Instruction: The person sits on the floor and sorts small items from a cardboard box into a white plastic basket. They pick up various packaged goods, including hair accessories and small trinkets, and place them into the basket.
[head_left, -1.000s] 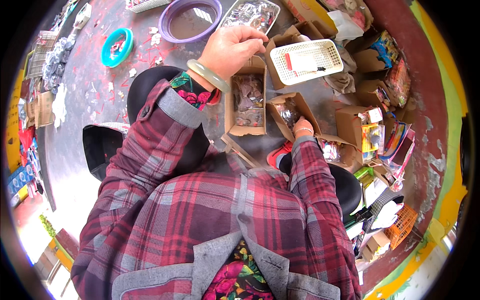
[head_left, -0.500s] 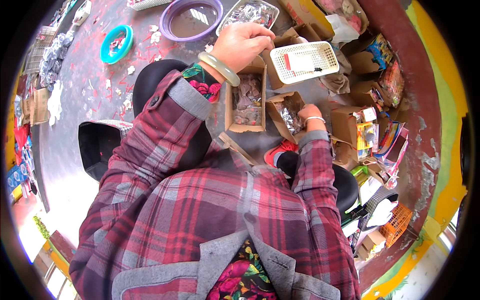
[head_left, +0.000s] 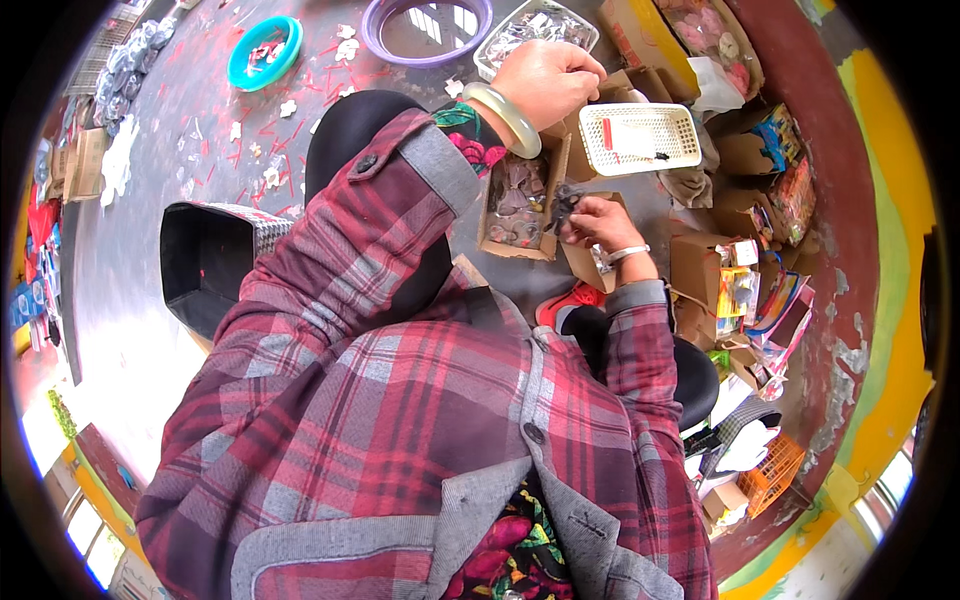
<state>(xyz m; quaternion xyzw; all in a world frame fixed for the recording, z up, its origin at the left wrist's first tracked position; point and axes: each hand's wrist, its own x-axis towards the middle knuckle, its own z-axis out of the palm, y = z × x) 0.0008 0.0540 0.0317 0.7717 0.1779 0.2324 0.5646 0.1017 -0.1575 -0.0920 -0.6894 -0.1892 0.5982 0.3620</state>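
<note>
Grey floor [head_left: 160,250]: right hand [head_left: 596,222] pinches dark bit [head_left: 562,203] by brown box [head_left: 520,200].

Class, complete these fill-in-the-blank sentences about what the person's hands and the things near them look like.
1. The left hand wears a pale ____ on its wrist.
2. The right hand pinches a small ____ coloured piece.
3. The white basket holds a ____.
4. The round bowl is ____ coloured.

Missing words: bangle; dark; card; turquoise

Basket [head_left: 640,138] right of box [head_left: 520,200], bowl [head_left: 425,30] behind.
</note>
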